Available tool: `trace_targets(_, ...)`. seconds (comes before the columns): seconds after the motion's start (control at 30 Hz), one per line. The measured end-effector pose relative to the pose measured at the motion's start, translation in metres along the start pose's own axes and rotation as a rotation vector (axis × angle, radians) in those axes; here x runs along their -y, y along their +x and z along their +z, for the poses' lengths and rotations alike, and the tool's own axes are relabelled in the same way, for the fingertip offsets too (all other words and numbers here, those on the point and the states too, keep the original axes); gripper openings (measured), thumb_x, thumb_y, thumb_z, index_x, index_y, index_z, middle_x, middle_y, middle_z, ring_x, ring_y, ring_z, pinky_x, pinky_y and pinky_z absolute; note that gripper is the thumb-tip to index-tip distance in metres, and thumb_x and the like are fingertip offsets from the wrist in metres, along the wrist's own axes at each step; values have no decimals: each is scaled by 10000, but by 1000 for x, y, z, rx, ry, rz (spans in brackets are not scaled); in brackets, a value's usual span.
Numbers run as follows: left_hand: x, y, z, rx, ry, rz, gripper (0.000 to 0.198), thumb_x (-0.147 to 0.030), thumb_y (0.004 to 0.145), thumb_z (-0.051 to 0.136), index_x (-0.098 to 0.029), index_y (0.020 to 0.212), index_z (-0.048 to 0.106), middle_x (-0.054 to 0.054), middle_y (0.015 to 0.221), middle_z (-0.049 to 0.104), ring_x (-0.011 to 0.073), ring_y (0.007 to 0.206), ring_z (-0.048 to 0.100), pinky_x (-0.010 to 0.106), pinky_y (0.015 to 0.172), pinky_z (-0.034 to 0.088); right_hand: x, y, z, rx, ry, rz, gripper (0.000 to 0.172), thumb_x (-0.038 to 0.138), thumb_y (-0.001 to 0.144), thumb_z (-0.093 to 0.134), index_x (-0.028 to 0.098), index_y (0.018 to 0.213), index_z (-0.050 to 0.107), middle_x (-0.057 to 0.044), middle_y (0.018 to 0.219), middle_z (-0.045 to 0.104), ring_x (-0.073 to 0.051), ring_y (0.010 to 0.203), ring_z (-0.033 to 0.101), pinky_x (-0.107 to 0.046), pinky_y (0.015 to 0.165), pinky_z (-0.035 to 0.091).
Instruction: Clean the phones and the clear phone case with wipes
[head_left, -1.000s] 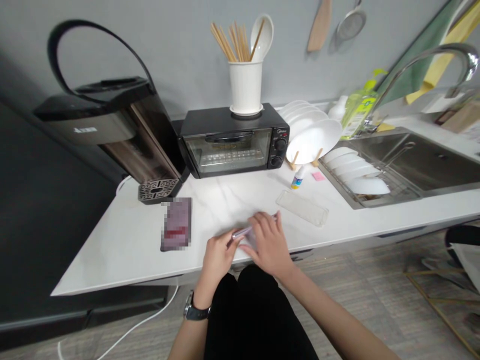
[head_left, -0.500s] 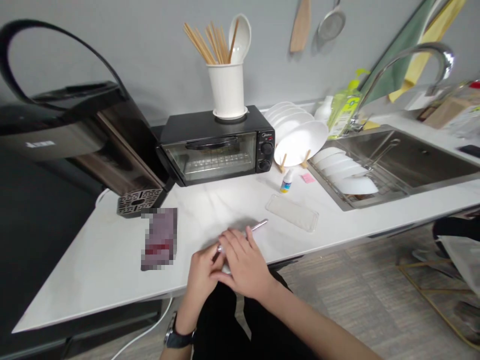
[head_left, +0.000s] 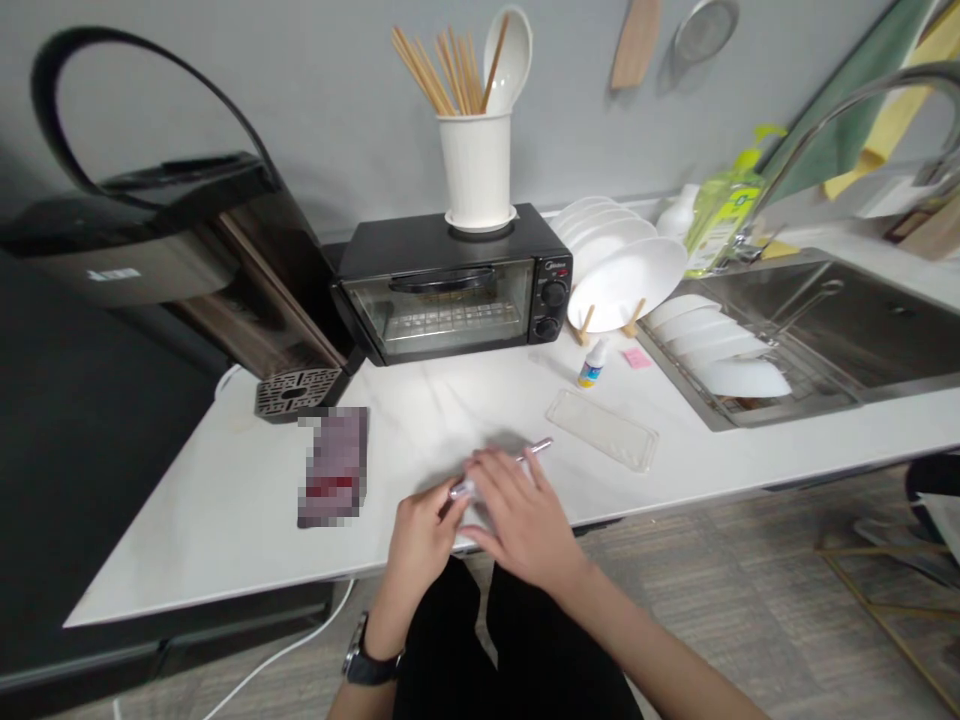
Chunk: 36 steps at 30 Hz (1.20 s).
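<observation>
A thin silvery-pink phone (head_left: 534,449) is held on edge over the front edge of the white counter (head_left: 225,500). My left hand (head_left: 424,535) pinches its near end, fingers closed; a watch is on that wrist. My right hand (head_left: 521,515) lies across the phone's upper face, fingers curled over it. Only the phone's far tip and a bit of its near edge show. A clear phone case (head_left: 602,428) lies flat on the counter just right of my hands. A dark, blurred flat item (head_left: 334,465) lies to their left.
A black toaster oven (head_left: 450,285) stands at the back with a white utensil holder (head_left: 477,170) on top. Left is a large dark appliance (head_left: 180,260). Right are a white plate rack (head_left: 619,275), a small bottle (head_left: 592,362), a pink note (head_left: 637,356), and the sink (head_left: 825,320) with a faucet.
My hands have stayed clasped on the phone at the counter's front edge, shifting slightly with it. The view has swung left and back again.
</observation>
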<state>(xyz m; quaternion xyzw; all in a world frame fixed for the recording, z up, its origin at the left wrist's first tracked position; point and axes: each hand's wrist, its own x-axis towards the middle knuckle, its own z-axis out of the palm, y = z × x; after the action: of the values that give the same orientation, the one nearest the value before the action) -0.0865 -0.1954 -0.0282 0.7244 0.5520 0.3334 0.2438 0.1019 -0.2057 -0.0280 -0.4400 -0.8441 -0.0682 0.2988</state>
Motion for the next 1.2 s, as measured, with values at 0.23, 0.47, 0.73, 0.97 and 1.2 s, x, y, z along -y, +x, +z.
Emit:
trace_targets(0.23,-5,0,1,14,-15,-20,276,-338,1023,579,-193,1033,815,71,917,853,209,700,760,268,702,564,-12,-3,-4,-3,-19,9,714,603,1085,431,106,1597,456,-203,1537,617,-336,1505,485,-527,1308,242)
trace_targets(0.47,-3,0,-1,29,0,-24,264,-318,1009,582,-184,992,809,65,825,832,196,660,737,253,663,533,-1,0,-7,15,6,3,723,607,1099,365,93,1600,449,-207,1542,619,-332,1547,448,-520,1322,202)
trace_targets(0.73,-4,0,-1,13,27,-10,308,-330,997,565,-190,814,769,51,704,777,176,577,656,256,629,507,-2,0,-2,4,-12,-22,754,619,1092,400,85,1624,415,-196,1557,610,-317,1558,436,-505,1323,230)
trace_targets(0.97,-3,1,0,26,40,-53,275,-291,980,570,-194,814,767,57,708,778,184,571,657,262,608,493,6,-3,3,55,-6,-85,775,597,1094,406,76,1666,351,-192,1659,505,-307,1629,320,-490,1331,199)
trace_targets(1.2,-2,-1,-1,16,28,-10,268,-284,993,568,-195,845,772,62,741,784,187,600,676,264,643,515,6,-5,1,-4,-62,74,823,610,1097,365,12,1661,320,-231,1654,496,-355,1628,313,-544,1337,141)
